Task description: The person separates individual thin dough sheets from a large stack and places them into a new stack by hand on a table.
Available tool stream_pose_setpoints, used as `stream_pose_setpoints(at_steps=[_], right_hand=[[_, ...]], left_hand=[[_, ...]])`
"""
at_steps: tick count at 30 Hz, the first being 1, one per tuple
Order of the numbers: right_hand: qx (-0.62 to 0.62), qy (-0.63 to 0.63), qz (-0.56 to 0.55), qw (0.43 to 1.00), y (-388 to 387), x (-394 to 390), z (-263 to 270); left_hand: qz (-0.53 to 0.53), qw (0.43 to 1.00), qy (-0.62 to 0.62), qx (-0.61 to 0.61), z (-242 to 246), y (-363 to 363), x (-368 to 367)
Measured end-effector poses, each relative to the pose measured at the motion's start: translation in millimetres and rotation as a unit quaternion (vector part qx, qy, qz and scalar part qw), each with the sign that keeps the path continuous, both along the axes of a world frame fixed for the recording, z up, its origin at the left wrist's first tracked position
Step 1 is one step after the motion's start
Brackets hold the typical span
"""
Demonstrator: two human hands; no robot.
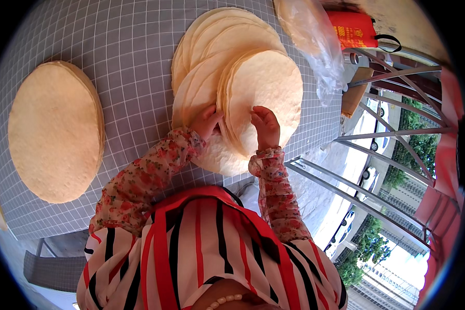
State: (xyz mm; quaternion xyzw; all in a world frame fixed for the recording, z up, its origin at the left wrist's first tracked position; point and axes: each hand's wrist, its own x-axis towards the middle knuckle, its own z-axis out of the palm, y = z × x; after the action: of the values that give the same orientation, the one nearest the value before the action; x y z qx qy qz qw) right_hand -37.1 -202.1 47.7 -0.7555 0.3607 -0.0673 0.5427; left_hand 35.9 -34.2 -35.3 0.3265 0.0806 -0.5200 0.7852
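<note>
Several round, pale flatbreads [236, 35] lie fanned out in an overlapping pile before me. On the pile's right side, a neater stack of flatbreads [271, 77] rests on top. My left hand [206, 122] is at the left edge of this stack, thumb against the rims. Its fingers are partly hidden, so a grip is not clear. Over the top flatbread is my right hand [266, 126], thumb and fingertips drawn together with nothing visible between them. Another flatbread [226, 157] shows beneath, at the near side of the pile.
A separate flatbread stack [56, 131] stands left on the checked tablecloth [135, 69]. At the far right are a clear plastic bag [314, 42] and a red bag [350, 29]. Metal frame bars [356, 197] stand beyond the table's right edge, with parked cars [368, 178] outside.
</note>
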Motion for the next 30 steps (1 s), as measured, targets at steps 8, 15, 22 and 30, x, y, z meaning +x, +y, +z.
stream_pose_setpoints(at_steps=[8,15,22,30], right_hand=[[-0.403,-0.01,0.189,0.895,73.1,16.0,3.6],[-0.467,0.008,0.19,0.864,85.1,18.8,-15.2],[-0.552,0.052,0.22,0.803,75.2,4.5,-21.5],[-0.49,0.001,0.231,0.841,76.2,14.0,9.8]], left_hand=[[0.009,0.999,-0.038,-0.01,-19.4,-5.6,-3.5],[0.13,0.969,-0.199,0.075,-17.8,-22.8,-12.6],[0.055,0.944,-0.263,0.19,-6.4,-12.5,-7.6],[0.117,0.913,-0.319,0.226,-10.7,-16.4,-13.7]])
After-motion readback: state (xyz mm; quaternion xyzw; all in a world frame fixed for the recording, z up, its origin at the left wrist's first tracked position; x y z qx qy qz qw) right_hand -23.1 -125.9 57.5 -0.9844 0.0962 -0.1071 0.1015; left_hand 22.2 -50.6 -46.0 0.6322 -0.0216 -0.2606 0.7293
